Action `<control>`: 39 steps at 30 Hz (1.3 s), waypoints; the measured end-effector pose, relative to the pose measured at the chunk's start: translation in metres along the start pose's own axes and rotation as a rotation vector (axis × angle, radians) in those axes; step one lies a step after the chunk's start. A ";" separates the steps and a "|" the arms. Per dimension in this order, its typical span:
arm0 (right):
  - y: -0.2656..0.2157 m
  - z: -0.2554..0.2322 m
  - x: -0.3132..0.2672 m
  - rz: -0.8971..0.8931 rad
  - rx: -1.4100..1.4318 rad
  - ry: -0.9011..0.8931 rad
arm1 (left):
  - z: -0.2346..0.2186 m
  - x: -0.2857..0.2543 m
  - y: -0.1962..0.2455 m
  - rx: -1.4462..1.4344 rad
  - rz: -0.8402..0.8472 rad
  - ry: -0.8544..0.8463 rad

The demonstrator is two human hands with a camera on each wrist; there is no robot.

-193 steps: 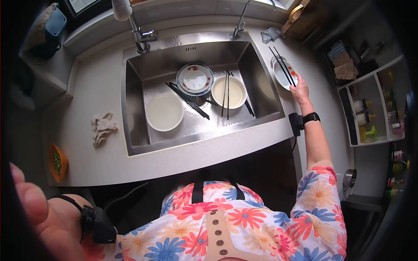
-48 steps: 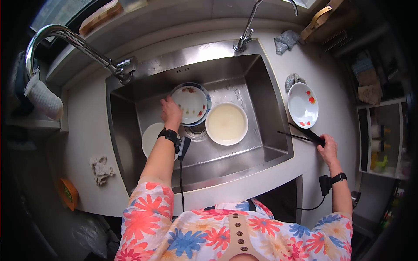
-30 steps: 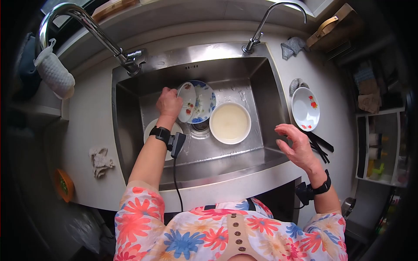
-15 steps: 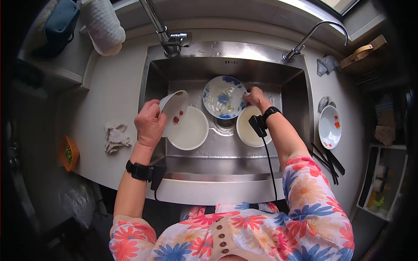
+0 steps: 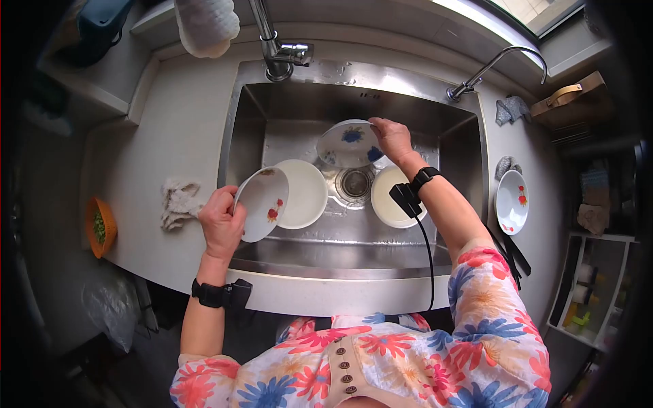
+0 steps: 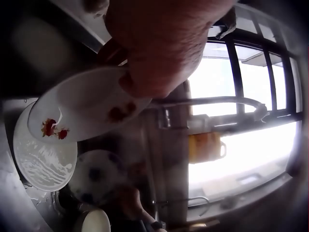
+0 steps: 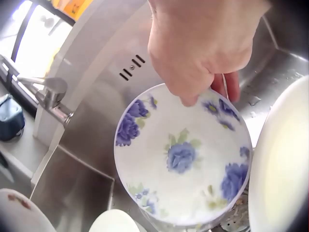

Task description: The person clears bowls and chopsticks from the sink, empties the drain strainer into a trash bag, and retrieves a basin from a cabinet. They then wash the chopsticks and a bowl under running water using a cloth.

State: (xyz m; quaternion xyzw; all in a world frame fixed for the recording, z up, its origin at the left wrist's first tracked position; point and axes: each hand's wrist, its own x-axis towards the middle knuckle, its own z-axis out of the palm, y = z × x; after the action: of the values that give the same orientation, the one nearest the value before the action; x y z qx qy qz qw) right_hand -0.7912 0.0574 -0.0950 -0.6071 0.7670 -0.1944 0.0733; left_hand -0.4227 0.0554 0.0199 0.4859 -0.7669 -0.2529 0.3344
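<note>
My left hand (image 5: 221, 224) grips the rim of a white plate with red flowers (image 5: 264, 207), tilted steeply over the sink's left front. My right hand (image 5: 393, 138) pinches the rim of a blue-flowered plate (image 5: 348, 146), thumb on its inner face, as the right wrist view shows. This plate is also tipped up, behind the drain (image 5: 354, 183). Between the two plates a white bowl (image 5: 306, 197) stands on the sink floor, partly covered by the red-flowered plate. A second bowl (image 5: 389, 200) with cloudy liquid sits under my right wrist.
Right of the steel sink (image 5: 360, 272), a red-flowered dish (image 5: 511, 202) and black chopsticks (image 5: 518, 257) lie on the counter. A crumpled rag (image 5: 180, 202) and an orange basket (image 5: 101, 228) are at the left. The main faucet (image 5: 275, 54) and a thin tap (image 5: 493, 68) stand behind the sink.
My right hand set down the chopsticks, crossed into the sink and tilted up the blue-flowered plate. My left hand lifted the red-flowered plate off it and carried it left and toward me.
</note>
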 end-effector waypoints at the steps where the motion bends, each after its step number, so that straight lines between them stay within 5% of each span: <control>1: -0.003 -0.004 -0.002 -0.142 -0.001 0.113 | 0.001 0.000 -0.001 -0.005 0.002 -0.007; 7: -0.001 -0.029 -0.008 -0.189 0.050 0.246 | 0.004 0.004 0.000 -0.038 0.059 0.002; 10: 0.008 -0.027 -0.015 0.320 0.344 0.219 | 0.002 0.006 0.002 -0.047 0.015 -0.003; 13: 0.017 -0.017 -0.023 0.501 0.343 0.118 | -0.002 0.005 -0.009 -0.049 0.041 0.018; 16: 0.013 -0.005 -0.038 0.626 0.673 0.071 | -0.002 0.004 -0.017 -0.114 0.039 0.039; 17: 0.011 -0.001 -0.042 0.653 0.774 0.059 | -0.003 0.003 -0.016 -0.233 -0.175 0.022; 18: 0.006 -0.002 -0.045 0.650 0.814 0.026 | -0.003 0.003 -0.013 -0.350 -0.389 0.007; 21: -0.017 -0.004 -0.052 0.605 0.923 0.007 | 0.001 0.011 -0.001 -0.625 -0.522 -0.012; 28: -0.106 -0.022 -0.068 0.430 0.957 -0.199 | 0.009 0.024 0.011 -0.721 -0.512 0.019; 33: -0.140 -0.021 -0.080 0.246 0.836 -0.216 | -0.009 0.022 0.004 -0.548 -0.446 0.009; 39: -0.168 -0.028 -0.090 0.226 0.827 -0.180 | -0.037 0.012 -0.002 -0.445 -0.405 0.030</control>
State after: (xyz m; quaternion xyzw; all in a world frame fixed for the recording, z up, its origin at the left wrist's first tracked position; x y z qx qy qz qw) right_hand -0.6264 0.1177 -0.0152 -0.4534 0.6768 -0.4220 0.3977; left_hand -0.3974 0.0419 0.0458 0.5472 -0.5752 -0.4693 0.3867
